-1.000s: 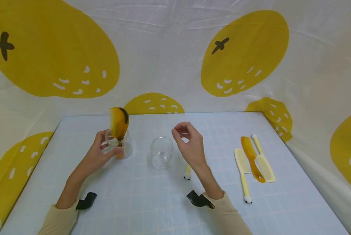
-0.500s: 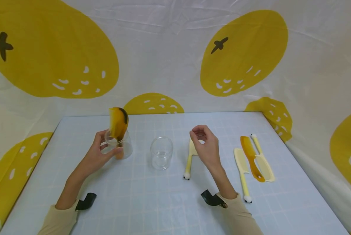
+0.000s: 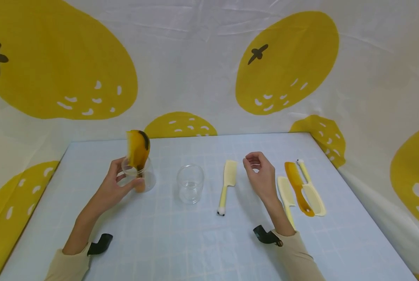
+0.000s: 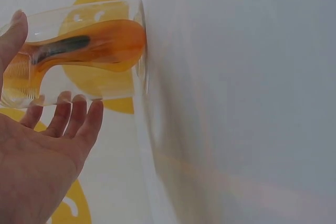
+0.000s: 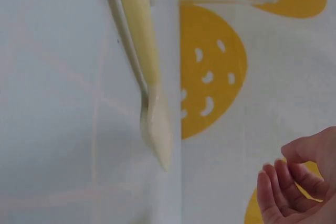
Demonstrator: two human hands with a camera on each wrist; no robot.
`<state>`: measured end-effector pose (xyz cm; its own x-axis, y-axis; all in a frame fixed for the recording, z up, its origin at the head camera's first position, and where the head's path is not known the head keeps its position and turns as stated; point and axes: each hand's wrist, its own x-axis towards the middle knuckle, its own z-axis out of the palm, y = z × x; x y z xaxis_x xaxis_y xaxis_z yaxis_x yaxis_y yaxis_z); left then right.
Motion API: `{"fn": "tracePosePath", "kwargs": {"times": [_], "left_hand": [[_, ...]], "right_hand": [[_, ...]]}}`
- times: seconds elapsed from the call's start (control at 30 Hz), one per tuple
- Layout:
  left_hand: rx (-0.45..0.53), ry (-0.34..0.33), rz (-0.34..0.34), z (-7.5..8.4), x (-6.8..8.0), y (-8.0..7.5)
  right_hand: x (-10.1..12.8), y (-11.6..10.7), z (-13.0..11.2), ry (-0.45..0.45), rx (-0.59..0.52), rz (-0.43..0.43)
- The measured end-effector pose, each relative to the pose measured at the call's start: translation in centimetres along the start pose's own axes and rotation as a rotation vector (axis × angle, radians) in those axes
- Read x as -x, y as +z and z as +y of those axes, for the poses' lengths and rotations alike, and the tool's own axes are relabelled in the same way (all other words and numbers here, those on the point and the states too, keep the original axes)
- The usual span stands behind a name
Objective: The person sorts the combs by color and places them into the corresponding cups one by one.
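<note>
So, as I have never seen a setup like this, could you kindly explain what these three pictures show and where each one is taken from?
No machine here: a person works with bare hands and wears three cameras. The wide picture comes from the head; the two close ones come from the wrists.

The left hand grips a clear cup with an amber comb standing in it; the left wrist view shows the same cup up close. The right hand holds nothing, its fingers loosely curled.

On the pale blue table stand an empty clear cup and a lone cream comb, which the right wrist view also shows. Further right lie two more cream combs and another amber comb.
</note>
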<state>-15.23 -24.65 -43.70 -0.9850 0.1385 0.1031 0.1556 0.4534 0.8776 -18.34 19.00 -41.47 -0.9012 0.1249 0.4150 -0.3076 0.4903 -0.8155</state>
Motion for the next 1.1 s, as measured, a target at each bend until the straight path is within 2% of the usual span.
{"fn": "tracePosePath", "kwargs": {"times": [0.17,0.33,0.43,0.53,0.7,0.83,0.97,1.1], "left_hand": [[0.007,0.002,0.001,0.0,-0.1,0.1],[0.019,0.011,-0.002,0.1,-0.3,0.1],[0.012,0.002,0.002,0.2,-0.3,-0.1],[0.007,-0.004,0.006,0.1,-0.2,-0.2],[0.012,0.000,0.001,-0.3,0.0,0.1],[0.030,0.013,0.004,-0.5,0.2,0.4],[0.039,0.038,0.008,-0.5,0.1,0.4],[0.038,0.027,0.016,-0.5,0.1,0.4]], "right_hand": [[-0.4,-1.2,1.4,0.037,0.093,0.028],[-0.8,-2.4,2.6,0.039,0.124,0.040],[-0.9,-3.1,3.3,0.057,0.149,0.008],[-0.9,-4.0,4.0,0.104,0.220,-0.047],[-0.7,-6.5,5.4,0.175,0.318,-0.111],[-0.5,-8.4,6.5,0.180,0.370,-0.130],[-0.6,-9.5,7.4,0.206,0.383,-0.127],[-0.8,-10.0,7.4,0.282,0.397,-0.181]]}}
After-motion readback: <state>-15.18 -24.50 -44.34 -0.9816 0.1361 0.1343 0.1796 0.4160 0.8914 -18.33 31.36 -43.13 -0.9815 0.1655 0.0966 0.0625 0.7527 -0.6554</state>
